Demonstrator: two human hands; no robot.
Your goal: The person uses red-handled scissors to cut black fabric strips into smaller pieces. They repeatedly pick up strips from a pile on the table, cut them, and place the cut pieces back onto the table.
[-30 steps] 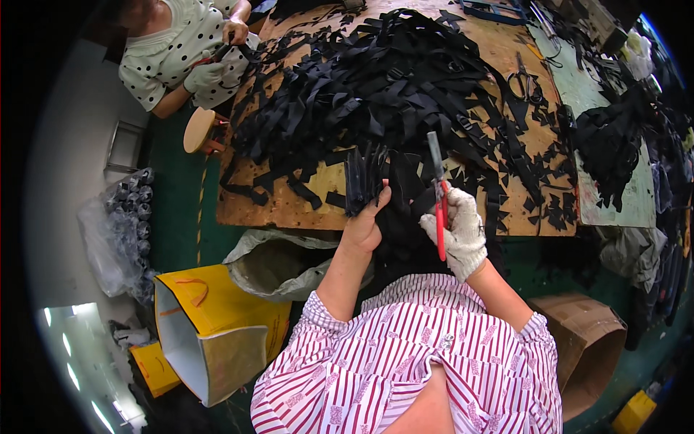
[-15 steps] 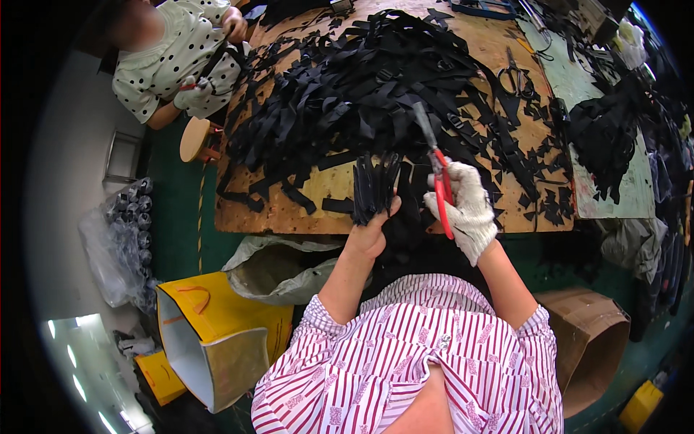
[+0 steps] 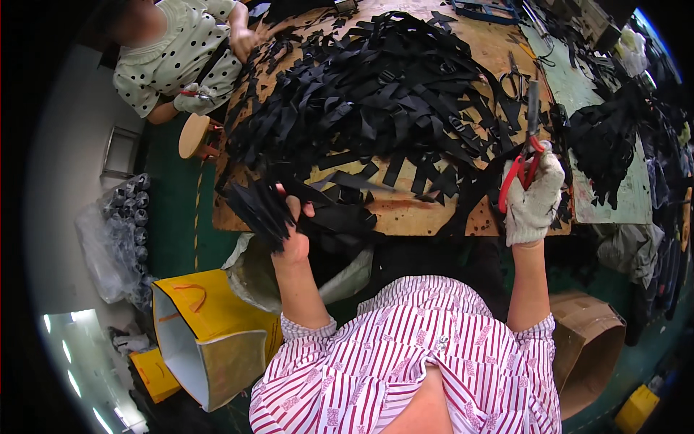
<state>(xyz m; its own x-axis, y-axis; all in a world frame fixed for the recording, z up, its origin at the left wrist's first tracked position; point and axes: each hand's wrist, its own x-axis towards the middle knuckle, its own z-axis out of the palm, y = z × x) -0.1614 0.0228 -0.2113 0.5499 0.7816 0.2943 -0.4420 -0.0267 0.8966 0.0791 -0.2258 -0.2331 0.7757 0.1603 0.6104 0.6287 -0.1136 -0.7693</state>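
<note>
My left hand (image 3: 293, 235) is closed on a bundle of black webbing straps (image 3: 256, 215), fanned out over the table's near left edge. More black strap hangs beside its fingers, some of it blurred. On the right, my gloved right hand (image 3: 536, 192) grips red-handled scissors (image 3: 533, 119), their long grey blades pointing away from me. A black strap (image 3: 477, 194) stretches down and left from beside that glove; whether the fingers pinch it too, I cannot tell. Beyond both hands lies a large heap of black straps (image 3: 361, 94), with some buckles among them.
The wooden table (image 3: 412, 214) carries scattered black scraps and another pair of scissors (image 3: 515, 81). A co-worker (image 3: 184, 58) stands at the far left by a stool (image 3: 194, 136). Below are a yellow bag (image 3: 210, 307), a pale sack (image 3: 246, 278) and a cardboard box (image 3: 589, 347).
My hands have moved apart: the left went left with the strap bundle, the right went right with the scissors. The co-worker's upper hand has shifted toward the table.
</note>
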